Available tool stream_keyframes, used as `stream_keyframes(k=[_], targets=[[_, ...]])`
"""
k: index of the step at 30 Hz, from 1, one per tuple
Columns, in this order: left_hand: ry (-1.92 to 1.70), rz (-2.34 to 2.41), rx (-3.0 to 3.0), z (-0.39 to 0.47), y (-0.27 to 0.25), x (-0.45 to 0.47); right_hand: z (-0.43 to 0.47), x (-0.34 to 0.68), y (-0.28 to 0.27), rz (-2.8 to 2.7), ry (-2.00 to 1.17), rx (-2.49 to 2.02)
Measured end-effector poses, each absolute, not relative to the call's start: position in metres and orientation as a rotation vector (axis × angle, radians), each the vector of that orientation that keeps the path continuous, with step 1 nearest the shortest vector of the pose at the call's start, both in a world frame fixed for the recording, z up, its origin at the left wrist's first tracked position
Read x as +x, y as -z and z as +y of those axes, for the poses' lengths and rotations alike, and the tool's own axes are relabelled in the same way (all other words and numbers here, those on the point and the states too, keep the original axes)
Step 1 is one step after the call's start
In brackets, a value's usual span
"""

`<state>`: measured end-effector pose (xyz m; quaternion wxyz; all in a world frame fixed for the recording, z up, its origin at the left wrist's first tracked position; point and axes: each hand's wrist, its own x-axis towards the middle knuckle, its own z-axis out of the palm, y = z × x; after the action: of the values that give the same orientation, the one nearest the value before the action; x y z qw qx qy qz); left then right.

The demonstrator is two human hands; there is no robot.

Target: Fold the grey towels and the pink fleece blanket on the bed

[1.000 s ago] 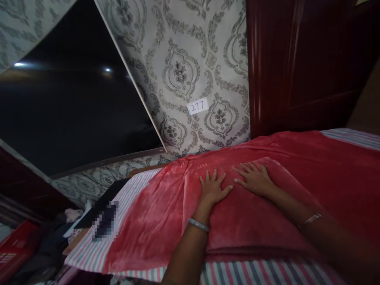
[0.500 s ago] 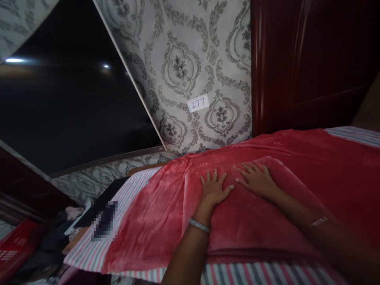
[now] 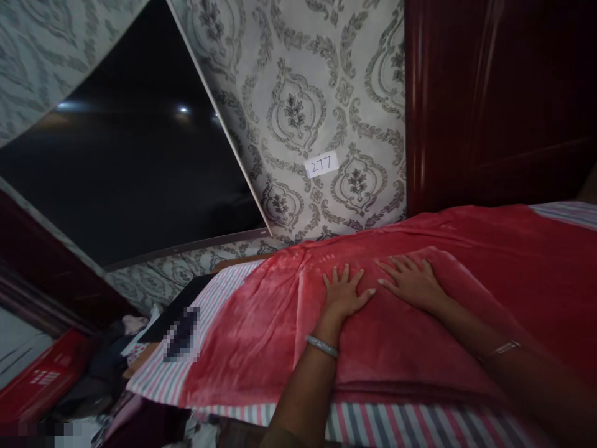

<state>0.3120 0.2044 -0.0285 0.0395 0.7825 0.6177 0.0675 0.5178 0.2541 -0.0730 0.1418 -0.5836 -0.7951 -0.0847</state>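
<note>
A red plush blanket lies spread over the bed, with a folded rectangular section doubled on top near me. My left hand rests palm down on that folded section, fingers spread. Just to its right, my right hand lies flat on the same fold, fingers apart and thumb pointing toward the left thumb. A grey bracelet circles my left wrist, and a thin silver bracelet is on my right forearm. Beneath the blanket, a striped sheet in pink, grey and white shows along the near edge.
A large dark television stands at the left against patterned wallpaper. A paper label reading 277 sticks to the wall. At the right rises a dark red wooden panel. A red container and piled clothes are at lower left.
The whole view has shifted slightly, so everything appears a little farther right. Both hands keep the same place on the folded blanket.
</note>
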Motion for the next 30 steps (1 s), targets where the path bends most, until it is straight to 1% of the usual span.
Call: stream_keyframes(k=[5, 9, 12, 15, 19, 23, 26, 30], targets=[[-0.206, 1.911, 2.399, 0.203, 0.030, 0.312, 0.254, 0.517, 0.072, -2.299, 0.218, -1.685], [-0.170, 1.931, 2.410, 0.204, 0.026, 0.312, 0.248, 0.513, 0.056, -2.304, 0.116, -1.749], [-0.153, 1.894, 2.362, 0.202, 0.012, 0.311, 0.238, 0.515, 0.039, -2.334, -0.017, -1.767], [-0.142, 1.817, 2.304, 0.181, -0.007, 0.305, 0.215, 0.528, 0.035, -2.334, -0.071, -1.715], [-0.214, 1.761, 2.323, 0.124, -0.012, 0.295, 0.169, 0.558, 0.062, -2.320, 0.017, -1.584], [-0.254, 1.782, 2.303, 0.076, 0.009, 0.291, 0.133, 0.576, 0.096, -2.254, 0.208, -1.434], [-0.271, 1.842, 2.305, 0.068, 0.027, 0.292, 0.124, 0.573, 0.106, -2.195, 0.285, -1.417], [-0.278, 1.844, 2.312, 0.072, 0.035, 0.294, 0.123, 0.566, 0.105, -2.185, 0.269, -1.429]])
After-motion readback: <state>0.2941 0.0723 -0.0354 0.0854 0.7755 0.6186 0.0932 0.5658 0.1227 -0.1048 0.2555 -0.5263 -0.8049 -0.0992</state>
